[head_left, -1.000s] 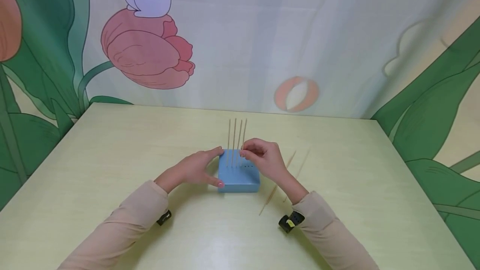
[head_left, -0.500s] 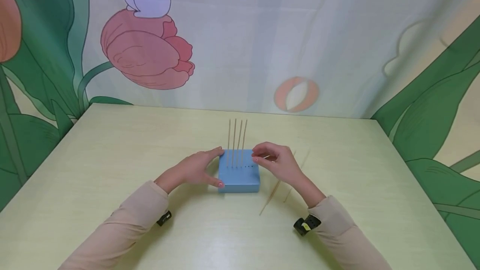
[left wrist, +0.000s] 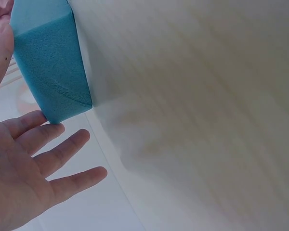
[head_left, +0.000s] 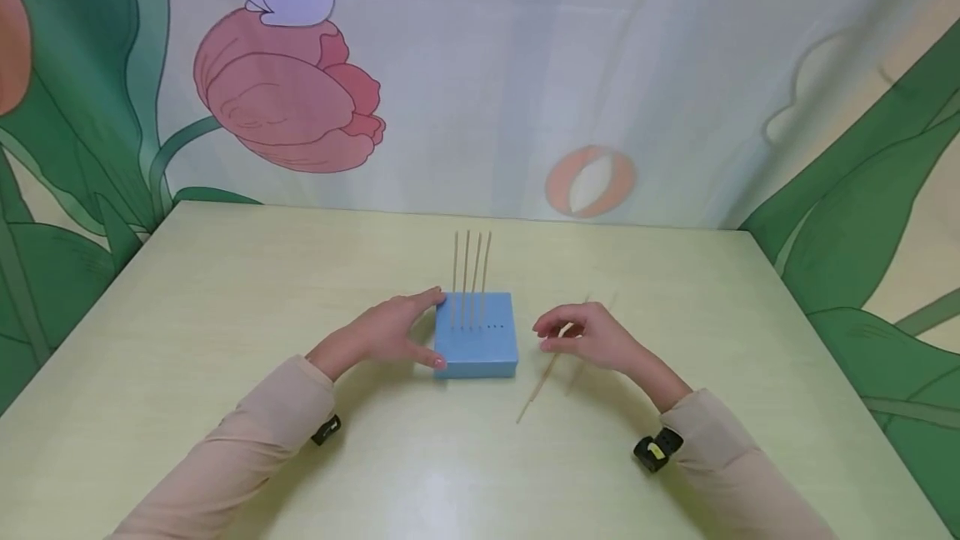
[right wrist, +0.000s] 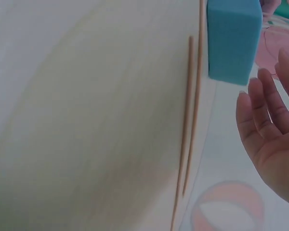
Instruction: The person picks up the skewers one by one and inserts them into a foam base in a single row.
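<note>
A: Where do we see the left hand?
B: At the left side of the blue block, which it grips between thumb and fingers, the remaining fingers spread.
A: And the right hand?
B: Just right of the block and apart from it, released, with the fingers loosely bent.
A: Any label we can read near the hands?
B: We see 2 dark wristbands, 1 on each side of the block and nearer to us than it. The right-side 1 carries a yellow patch, too small for us to make out as writing.
A: What do we count on the block?
B: 4 upright sticks in a row across its top, leaning slightly, and 3 small holes continuing that row to the right.
A: And beside the block?
B: Loose sticks lie to its right, partly under the right hand. The right wrist view shows us 2 side by side; we can't settle the full count.
A: Farther out?
B: Under the block, 1 pale table; behind it, a printed cloth with 1 pink flower and 1 orange ring.
</note>
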